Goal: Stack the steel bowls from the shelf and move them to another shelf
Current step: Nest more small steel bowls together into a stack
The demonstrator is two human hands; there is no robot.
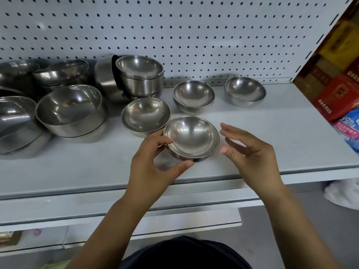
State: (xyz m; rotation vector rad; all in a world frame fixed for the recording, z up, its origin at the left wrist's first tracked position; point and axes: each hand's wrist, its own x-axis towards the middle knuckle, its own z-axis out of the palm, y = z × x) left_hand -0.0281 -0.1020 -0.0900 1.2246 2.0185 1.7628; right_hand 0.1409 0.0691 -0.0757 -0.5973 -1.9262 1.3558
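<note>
A small steel bowl [191, 137] sits near the front of the grey shelf [272, 133], apparently nested in a second bowl underneath. My left hand [153, 164] holds it at its left side, fingers on the rim and thumb at the base. My right hand [246, 150] hovers just right of the bowl with fingers relaxed, not touching it. Three more small bowls stand loose on the shelf: one [145, 114] just behind-left, one [193, 96] behind, one [245, 91] at the back right.
Larger steel bowls crowd the shelf's left: a wide one [70, 109], a stack [140, 74] by the pegboard back [194, 35], others at the far left. Red boxes [338, 94] and packets stand to the right. A lower shelf edge [136, 216] juts out below.
</note>
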